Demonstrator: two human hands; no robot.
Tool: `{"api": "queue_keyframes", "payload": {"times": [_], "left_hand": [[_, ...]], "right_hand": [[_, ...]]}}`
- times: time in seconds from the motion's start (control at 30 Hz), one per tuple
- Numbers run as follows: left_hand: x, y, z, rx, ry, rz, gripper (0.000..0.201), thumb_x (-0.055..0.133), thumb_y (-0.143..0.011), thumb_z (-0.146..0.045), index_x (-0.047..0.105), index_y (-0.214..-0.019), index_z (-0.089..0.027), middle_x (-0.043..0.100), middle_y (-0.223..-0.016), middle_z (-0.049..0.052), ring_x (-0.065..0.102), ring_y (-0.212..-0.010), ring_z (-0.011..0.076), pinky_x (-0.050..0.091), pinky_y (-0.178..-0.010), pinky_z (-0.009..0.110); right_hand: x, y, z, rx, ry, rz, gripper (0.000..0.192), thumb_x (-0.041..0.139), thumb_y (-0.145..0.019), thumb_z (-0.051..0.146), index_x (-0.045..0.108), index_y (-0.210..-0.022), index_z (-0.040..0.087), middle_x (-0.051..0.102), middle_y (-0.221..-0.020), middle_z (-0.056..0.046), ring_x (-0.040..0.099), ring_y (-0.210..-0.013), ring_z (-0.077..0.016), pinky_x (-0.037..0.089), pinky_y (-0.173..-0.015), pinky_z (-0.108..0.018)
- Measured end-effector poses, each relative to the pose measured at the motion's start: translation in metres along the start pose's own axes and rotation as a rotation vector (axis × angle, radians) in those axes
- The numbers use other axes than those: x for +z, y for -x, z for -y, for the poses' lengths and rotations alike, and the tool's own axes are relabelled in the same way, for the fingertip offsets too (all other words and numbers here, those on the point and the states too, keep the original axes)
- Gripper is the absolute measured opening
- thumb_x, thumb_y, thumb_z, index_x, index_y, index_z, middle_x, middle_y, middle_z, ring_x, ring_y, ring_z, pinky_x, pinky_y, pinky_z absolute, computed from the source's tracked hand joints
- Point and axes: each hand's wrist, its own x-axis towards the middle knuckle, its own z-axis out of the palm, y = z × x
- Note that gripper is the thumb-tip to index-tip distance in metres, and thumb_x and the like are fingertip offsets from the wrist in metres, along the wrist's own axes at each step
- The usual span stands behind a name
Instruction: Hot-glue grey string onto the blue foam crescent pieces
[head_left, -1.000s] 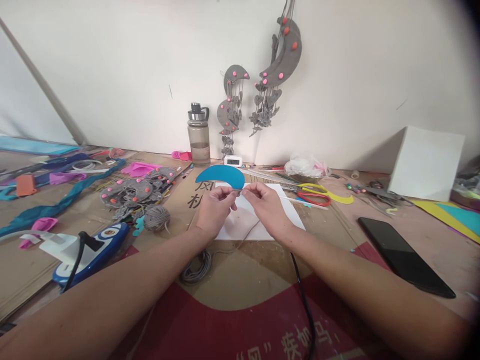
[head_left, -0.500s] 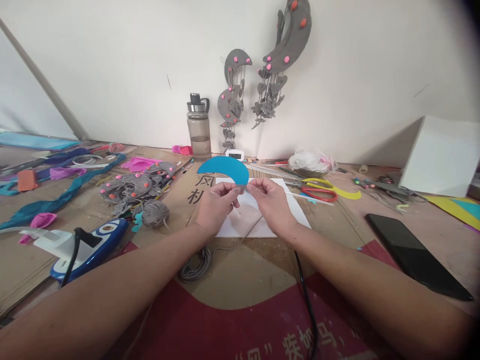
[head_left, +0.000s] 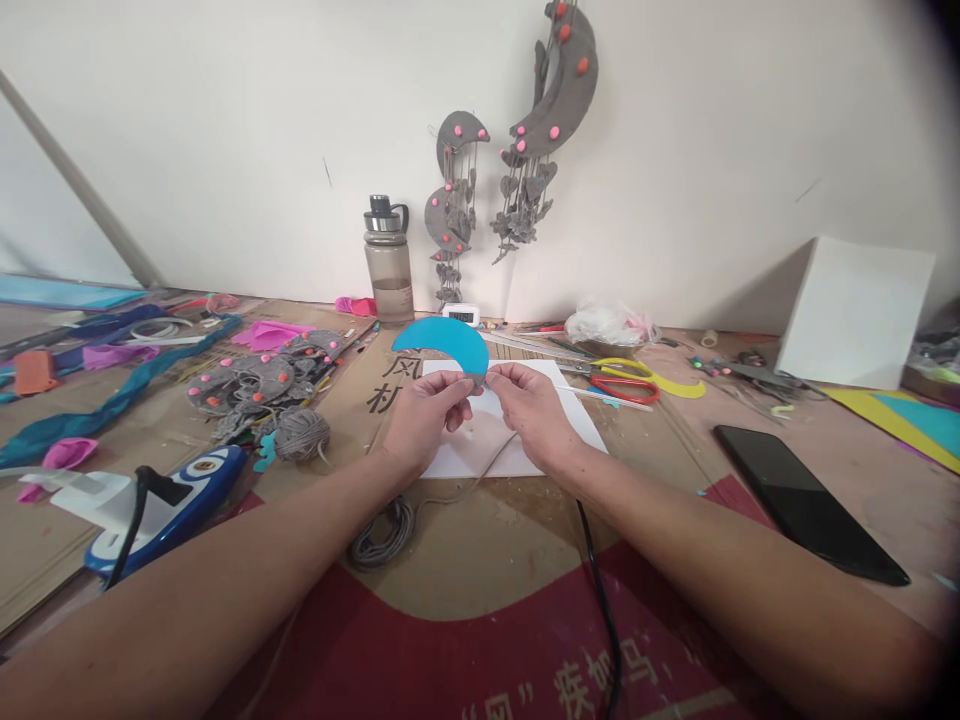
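Observation:
A blue crescent cutout [head_left: 448, 340], apparently paper or foam sheet, is held above the cardboard. My left hand [head_left: 426, 415] pinches it near its lower right tip. Right beside that tip, my right hand [head_left: 529, 405] has thumb and forefinger pressed together on grey yarn [head_left: 496, 458]. The yarn's end at the crescent is too small to make out. From my right hand the strand runs down to a loose coil of yarn [head_left: 382, 535] by my left forearm. Under both hands lies a white sheet [head_left: 574, 430].
Scissors [head_left: 624, 382] and a yellow crescent [head_left: 682, 386] lie behind to the right, a phone [head_left: 806, 505] nearer. To the left are a yarn ball [head_left: 301, 434], grey decorated crescents [head_left: 259, 372] and a blue-white power strip [head_left: 169, 505]. A bottle [head_left: 388, 265] stands against the wall.
The view has turned slightly, so the scene sits a little further left. Both hands keep their pinch at the crescent's tip, with hardly any movement between them.

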Motion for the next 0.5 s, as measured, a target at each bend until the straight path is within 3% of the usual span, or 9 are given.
{"api": "queue_keyframes", "payload": {"times": [0.13,0.23,0.37,0.5], "left_hand": [[-0.0005,-0.0014,-0.0001,-0.024,0.073,0.049,0.025,0.072,-0.069,-0.033,0.061,-0.076,-0.013,0.066,-0.078,0.004,0.048,-0.048,0.0038,0.030,-0.042,0.018],[-0.0002,-0.0026,0.0005,-0.008,0.077,0.027,0.027,0.073,-0.068,-0.032,0.055,-0.076,-0.014,0.064,-0.074,0.002,0.048,-0.046,0.0040,0.030,-0.040,0.018],[0.0036,-0.0012,0.0007,0.057,-0.063,-0.035,0.025,0.069,-0.072,-0.031,0.052,-0.080,-0.015,0.063,-0.071,0.002,0.054,-0.049,0.0074,0.035,-0.041,0.019],[0.0080,0.0018,0.0004,0.175,-0.179,-0.061,0.027,0.071,-0.068,-0.024,0.052,-0.085,-0.015,0.061,-0.070,0.000,0.059,-0.057,0.0097,0.043,-0.047,0.020]], "right_hand": [[0.0009,0.0014,0.0001,-0.006,-0.001,0.009,0.021,0.057,-0.075,0.041,0.059,-0.072,0.020,0.045,-0.051,0.005,0.045,-0.056,-0.0115,0.036,-0.056,-0.025],[0.0021,0.0030,0.0009,-0.028,0.016,0.015,0.022,0.058,-0.076,0.042,0.059,-0.073,0.020,0.051,-0.056,0.004,0.049,-0.059,-0.0125,0.038,-0.058,-0.026],[0.0040,0.0049,0.0030,-0.074,0.057,-0.006,0.020,0.058,-0.077,0.039,0.059,-0.074,0.019,0.062,-0.071,-0.001,0.056,-0.069,-0.0140,0.043,-0.066,-0.028],[0.0062,0.0070,0.0051,-0.119,0.109,0.011,0.017,0.056,-0.079,0.037,0.058,-0.076,0.020,0.062,-0.068,0.000,0.056,-0.066,-0.0146,0.045,-0.067,-0.029]]}}
